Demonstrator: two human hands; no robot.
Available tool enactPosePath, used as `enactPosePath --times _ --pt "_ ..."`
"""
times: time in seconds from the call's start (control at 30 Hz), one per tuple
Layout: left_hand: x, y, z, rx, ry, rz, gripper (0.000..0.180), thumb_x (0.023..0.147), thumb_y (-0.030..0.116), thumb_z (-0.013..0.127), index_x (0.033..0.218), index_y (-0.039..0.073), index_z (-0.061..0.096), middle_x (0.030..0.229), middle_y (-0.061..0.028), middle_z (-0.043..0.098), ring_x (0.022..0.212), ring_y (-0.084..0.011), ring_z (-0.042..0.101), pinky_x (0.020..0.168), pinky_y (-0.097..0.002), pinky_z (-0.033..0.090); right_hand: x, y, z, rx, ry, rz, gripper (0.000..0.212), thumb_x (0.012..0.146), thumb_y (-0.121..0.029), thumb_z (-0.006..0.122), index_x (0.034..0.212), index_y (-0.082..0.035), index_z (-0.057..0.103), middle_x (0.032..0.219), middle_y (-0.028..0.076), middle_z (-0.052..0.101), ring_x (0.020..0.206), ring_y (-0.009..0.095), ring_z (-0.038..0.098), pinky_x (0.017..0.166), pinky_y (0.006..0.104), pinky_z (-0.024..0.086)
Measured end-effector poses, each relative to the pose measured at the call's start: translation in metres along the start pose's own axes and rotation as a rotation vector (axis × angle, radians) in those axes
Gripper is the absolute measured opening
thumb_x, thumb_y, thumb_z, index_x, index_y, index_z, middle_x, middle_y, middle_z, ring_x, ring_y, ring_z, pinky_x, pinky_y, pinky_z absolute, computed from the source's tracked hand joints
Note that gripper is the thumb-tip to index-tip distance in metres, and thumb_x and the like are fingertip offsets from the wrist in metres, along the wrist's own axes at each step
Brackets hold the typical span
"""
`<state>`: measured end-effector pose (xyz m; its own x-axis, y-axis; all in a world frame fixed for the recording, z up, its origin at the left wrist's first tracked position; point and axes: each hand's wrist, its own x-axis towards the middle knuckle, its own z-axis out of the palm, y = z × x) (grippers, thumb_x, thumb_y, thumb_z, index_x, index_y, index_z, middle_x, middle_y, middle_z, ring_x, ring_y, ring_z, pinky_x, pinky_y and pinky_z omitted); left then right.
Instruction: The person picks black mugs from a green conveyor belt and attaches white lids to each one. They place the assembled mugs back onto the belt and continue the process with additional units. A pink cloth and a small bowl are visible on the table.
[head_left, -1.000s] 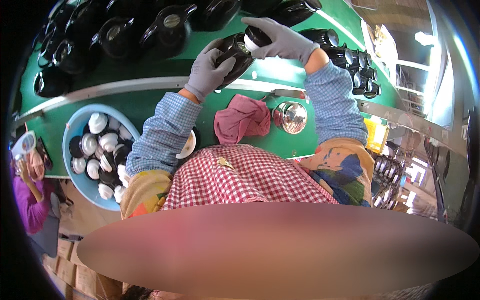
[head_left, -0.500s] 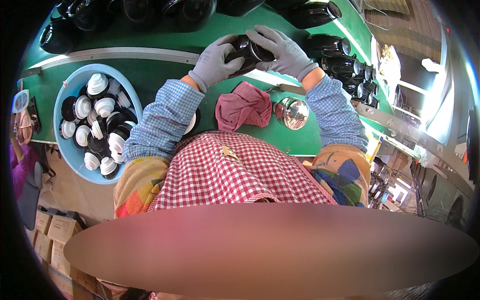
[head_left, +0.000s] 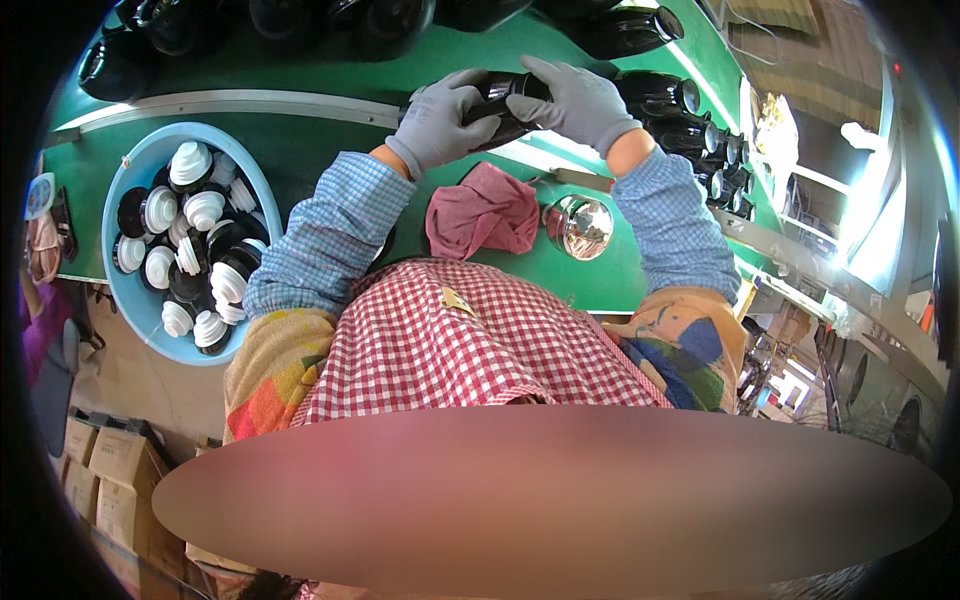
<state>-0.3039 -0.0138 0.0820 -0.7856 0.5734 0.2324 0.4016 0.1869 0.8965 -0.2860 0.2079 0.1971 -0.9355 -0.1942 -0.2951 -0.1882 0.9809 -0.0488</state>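
A glossy black jug lies tilted on its side between my gloved hands, over the metal strip along the green workbench. My left hand wraps around its left part, thumb across the near side. The right hand grips its right end with curled fingers. Much of the jug is hidden by the grey gloves. Nearer to me, a crumpled pink cloth lies on the bench. Beside it on the right is a shiny silver round piece, cup-like in shape.
A light-blue basin at the left holds many black-and-white stoppers. Several black jugs lie along the far side, with more at the right. Cardboard boxes are stacked at lower left. Another person's purple sleeve shows at far left.
My right hand has shifted slightly right and its fingers have curled further round the jug's end. The jug has turned between my hands. The left hand keeps its hold.
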Motion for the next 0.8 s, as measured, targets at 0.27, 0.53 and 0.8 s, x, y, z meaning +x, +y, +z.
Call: enactPosePath --times 0.27,0.53,0.8 --pt "-0.005 -0.001 0.007 -0.008 0.060 -0.068 0.032 0.082 0.029 0.076 0.085 -0.003 0.069 0.138 -0.0234 0.062 0.112 -0.0395 0.066 0.096 -0.0433 0.054 -0.022 0.014 -0.009 0.212 -0.115 0.302 0.086 0.099 -0.077 0.038 0.147 -0.008 0.053 0.126 0.023 0.069 0.122 0.042 0.063 0.102 0.0472 0.050" --pt "-0.004 -0.004 0.006 -0.033 0.056 -0.026 0.033 0.082 0.029 0.076 0.085 -0.004 0.069 0.137 -0.0257 0.062 0.117 -0.0412 0.064 0.098 -0.0450 0.052 -0.025 0.017 0.003 0.098 0.173 -0.144 0.081 0.087 -0.057 0.069 0.155 -0.019 0.046 0.143 0.023 0.058 0.130 0.043 0.057 0.112 0.0471 0.043" --pt "-0.013 0.019 0.037 0.143 0.237 0.192 0.028 0.078 0.022 0.079 0.087 -0.002 0.067 0.135 -0.0271 0.062 0.122 -0.0428 0.060 0.101 -0.0520 0.046 -0.021 -0.006 0.022 0.439 -0.025 0.366 0.079 0.086 -0.056 0.070 0.143 -0.006 0.051 0.132 0.025 0.063 0.116 0.041 0.066 0.099 0.0455 0.052"
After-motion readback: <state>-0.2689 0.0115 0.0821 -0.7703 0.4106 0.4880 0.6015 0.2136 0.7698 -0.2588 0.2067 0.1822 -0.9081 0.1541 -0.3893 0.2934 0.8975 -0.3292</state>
